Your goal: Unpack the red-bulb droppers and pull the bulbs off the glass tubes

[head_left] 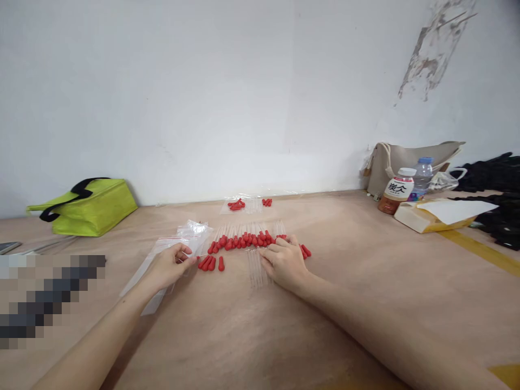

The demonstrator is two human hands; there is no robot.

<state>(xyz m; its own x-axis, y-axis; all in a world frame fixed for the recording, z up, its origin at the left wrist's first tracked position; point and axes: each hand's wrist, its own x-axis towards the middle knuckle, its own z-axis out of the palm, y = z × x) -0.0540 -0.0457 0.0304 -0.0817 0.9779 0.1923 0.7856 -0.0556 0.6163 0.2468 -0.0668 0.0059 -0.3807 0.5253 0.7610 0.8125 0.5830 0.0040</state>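
My left hand (169, 264) is closed in a pinch; a bit of a red rubber bulb (197, 258) shows at its fingertips, the rest hidden. Just right of it lie several loose red rubber bulbs (211, 264). Behind them runs a row of glass droppers (238, 241), red bulbs toward me and thin clear tubes pointing at the wall. My right hand (286, 262) is curled low over bare glass tubes (255, 268), thumb and forefinger at their upper right. More red bulbs (306, 251) stick out beyond its knuckles. Whether it has lifted a tube is hidden.
Clear zip bags (152, 265) lie under and beside my left hand. Near the wall sits a bag with red bulbs (236, 205) and tubes. A lime-green bag (95, 208) stands left; bottles (400, 189), an open box (422, 216) and a beige bag (382, 157) stand right.
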